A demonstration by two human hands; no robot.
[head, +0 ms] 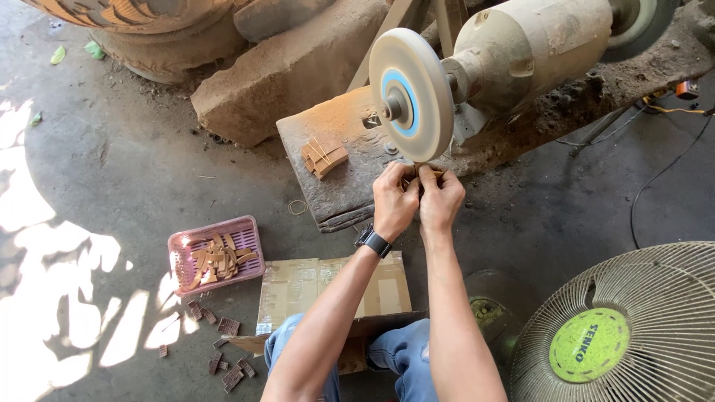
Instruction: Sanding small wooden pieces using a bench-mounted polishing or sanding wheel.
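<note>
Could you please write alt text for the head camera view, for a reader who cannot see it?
Both hands, left hand and right hand, press a small wooden piece against the lower rim of a grinding wheel on a dusty motor. A pink basket of wooden pieces sits left; a fan sits right.

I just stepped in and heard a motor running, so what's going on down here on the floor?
A person is holding a small wooden piece with both hands, left hand and right hand, up against the bottom edge of a bench grinder's buffing wheel. A small stack of similar wooden pieces lies on the dusty base beside the wheel. A pink basket on the floor holds more pieces, with a few scattered below it. A cardboard box sits by the person's knees, and a fan stands to the right.
</note>
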